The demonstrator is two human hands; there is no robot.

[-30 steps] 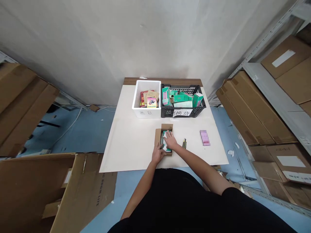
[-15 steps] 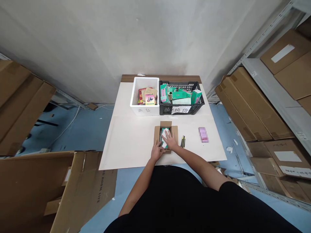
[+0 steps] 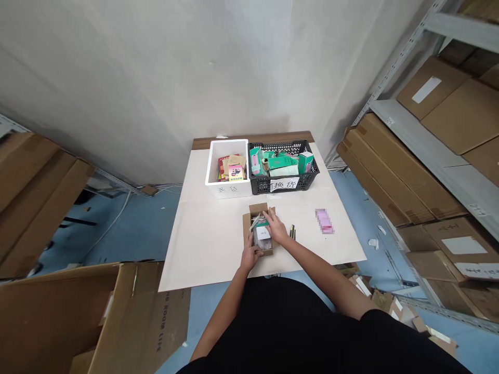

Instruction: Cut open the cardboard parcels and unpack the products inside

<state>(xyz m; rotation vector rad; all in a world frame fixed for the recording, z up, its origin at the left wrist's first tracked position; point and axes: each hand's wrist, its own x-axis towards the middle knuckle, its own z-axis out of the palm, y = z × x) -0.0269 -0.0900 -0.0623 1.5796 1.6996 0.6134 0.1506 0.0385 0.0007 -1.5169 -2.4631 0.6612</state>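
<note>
A small open cardboard box (image 3: 250,213) sits on the white table (image 3: 210,234) in front of me. Inside it lies a green and white packet (image 3: 262,232) with a clear wrapper. My left hand (image 3: 249,255) grips the box's near left corner. My right hand (image 3: 276,227) reaches into the box from the right, its fingers curled on the packet's edge.
A white bin (image 3: 215,166) of red and yellow packs and a black crate (image 3: 290,182) of green boxes stand at the table's back. A dark cutter (image 3: 292,232) and a pink item (image 3: 323,221) lie to the right. Cardboard cartons (image 3: 390,176) line both sides.
My right hand has shifted from lying flat on the packet to gripping its right side. The packet now sits partly lifted, its wrapper sticking up. The view has tilted slightly.
</note>
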